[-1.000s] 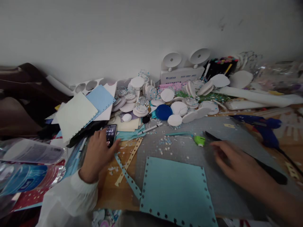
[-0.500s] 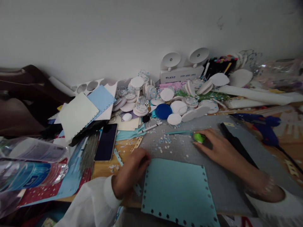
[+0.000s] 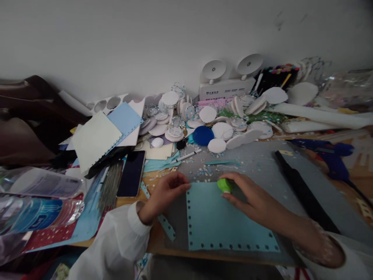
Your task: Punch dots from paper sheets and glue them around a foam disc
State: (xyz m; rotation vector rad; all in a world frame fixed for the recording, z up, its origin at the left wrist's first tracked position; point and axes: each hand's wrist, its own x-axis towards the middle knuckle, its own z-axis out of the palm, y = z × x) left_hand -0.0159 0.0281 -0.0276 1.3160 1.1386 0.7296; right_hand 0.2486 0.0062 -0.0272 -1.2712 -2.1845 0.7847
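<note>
the left hand and right hand shared a blue-green sheet, which lay nearer the body than the fingertips, probably to bring its far edge within reach of both. the left seemed to be steadying the far left corner, while the right kept a green punch at that far edge, perhaps gripped by its sides so the edge stayed reachable. the left thumb and forefinger were pinched together on the corner; the right was clamped on the punch, fingers beyond it and thumb on the near side, the gap only as wide as the punch. dark flower-shaped holes ran down the sheet's left and near edges.

just beyond the hands, paper bits were scattered on a grey mat, which probably protected the tabletop. a punched strip lay below the left hand, and a phone to its left. right of the right hand were a long black object and, farther out, a blue glue gun. white discs were heaped beyond both hands.
</note>
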